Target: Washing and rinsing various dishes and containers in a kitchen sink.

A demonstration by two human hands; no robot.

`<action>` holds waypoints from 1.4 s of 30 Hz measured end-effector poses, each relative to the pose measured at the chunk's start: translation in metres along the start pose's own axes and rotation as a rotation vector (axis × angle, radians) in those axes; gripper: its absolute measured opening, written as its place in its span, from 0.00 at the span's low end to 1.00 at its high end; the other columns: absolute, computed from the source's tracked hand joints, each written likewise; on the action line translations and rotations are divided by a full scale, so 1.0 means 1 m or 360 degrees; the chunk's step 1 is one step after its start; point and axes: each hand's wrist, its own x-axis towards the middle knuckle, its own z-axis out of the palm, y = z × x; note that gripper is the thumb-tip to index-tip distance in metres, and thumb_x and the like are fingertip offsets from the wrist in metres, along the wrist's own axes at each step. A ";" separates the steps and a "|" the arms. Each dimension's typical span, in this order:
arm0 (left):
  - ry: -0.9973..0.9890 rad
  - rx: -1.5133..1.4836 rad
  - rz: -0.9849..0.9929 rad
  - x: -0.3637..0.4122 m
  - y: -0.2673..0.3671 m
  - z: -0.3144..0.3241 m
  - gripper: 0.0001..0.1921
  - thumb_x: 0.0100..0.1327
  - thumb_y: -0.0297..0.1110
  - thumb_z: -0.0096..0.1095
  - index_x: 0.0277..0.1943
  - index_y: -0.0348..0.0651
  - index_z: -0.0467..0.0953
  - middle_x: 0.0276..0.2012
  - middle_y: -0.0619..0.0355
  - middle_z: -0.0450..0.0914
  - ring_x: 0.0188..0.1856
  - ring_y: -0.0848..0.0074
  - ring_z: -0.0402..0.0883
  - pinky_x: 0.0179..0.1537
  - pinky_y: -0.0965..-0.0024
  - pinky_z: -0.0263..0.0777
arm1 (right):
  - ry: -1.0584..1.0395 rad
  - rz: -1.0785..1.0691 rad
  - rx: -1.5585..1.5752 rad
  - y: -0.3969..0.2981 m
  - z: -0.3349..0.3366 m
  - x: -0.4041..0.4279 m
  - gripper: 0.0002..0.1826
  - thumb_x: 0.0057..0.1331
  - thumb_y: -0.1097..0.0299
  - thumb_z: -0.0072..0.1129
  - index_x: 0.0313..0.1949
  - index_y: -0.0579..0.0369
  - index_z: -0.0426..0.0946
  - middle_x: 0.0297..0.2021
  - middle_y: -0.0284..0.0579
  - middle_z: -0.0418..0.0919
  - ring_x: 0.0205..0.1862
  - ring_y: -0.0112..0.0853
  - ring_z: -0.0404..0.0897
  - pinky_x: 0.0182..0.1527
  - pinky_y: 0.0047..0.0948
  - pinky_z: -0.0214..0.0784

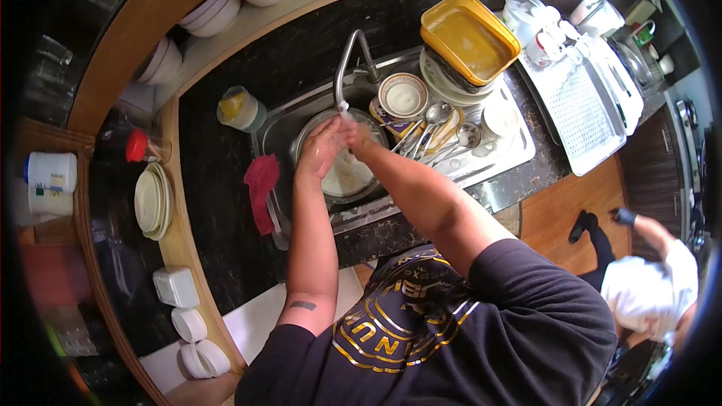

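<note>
Both my hands are under the outlet of a curved metal faucet (341, 76), above a round basin (350, 180) of cloudy, whitish liquid set in a stainless steel sink (276, 135). My left hand (324, 149) is wet and flat, fingers stretched out, with nothing visible in it. Close against its fingertips is my right hand (360, 140), blurred and partly turned away, so its grip is hidden. Right of the hands, spoons and other cutlery (431, 124) lie beside a patterned bowl (403, 95).
A yellow plastic tub (471, 36) tops stacked plates (434, 76) on the drainboard. Further right is a dish rack tray (575, 107). A red cloth (262, 192) hangs over the sink's left edge, near a plastic container (241, 109). Another person (648, 293) is at the lower right.
</note>
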 end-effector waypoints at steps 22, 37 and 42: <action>0.0201 0.0659 -0.0273 0.064 -0.015 0.020 0.19 0.66 0.45 0.55 0.46 0.35 0.76 0.39 0.53 0.81 0.39 0.71 0.81 0.42 0.68 0.76 | 0.0170 0.0239 0.0098 -0.048 -0.029 -0.074 0.04 0.59 0.69 0.56 0.34 0.53 0.75 0.24 0.31 0.68 0.28 0.25 0.69 0.37 0.26 0.67; 0.0131 0.0755 0.0127 -0.002 0.053 0.027 0.16 0.67 0.38 0.56 0.52 0.39 0.72 0.41 0.59 0.79 0.41 0.81 0.77 0.42 0.78 0.71 | -0.0285 0.0217 -0.1360 -0.056 0.014 -0.027 0.15 0.63 0.53 0.53 0.33 0.51 0.77 0.28 0.34 0.76 0.29 0.29 0.77 0.31 0.28 0.72; 0.0118 0.0199 0.0130 0.018 0.041 0.010 0.17 0.67 0.46 0.55 0.45 0.39 0.75 0.35 0.60 0.80 0.33 0.82 0.76 0.37 0.79 0.70 | -0.0873 -0.0933 -0.2606 -0.091 -0.002 -0.024 0.18 0.53 0.55 0.57 0.37 0.54 0.82 0.38 0.54 0.80 0.40 0.47 0.80 0.45 0.40 0.72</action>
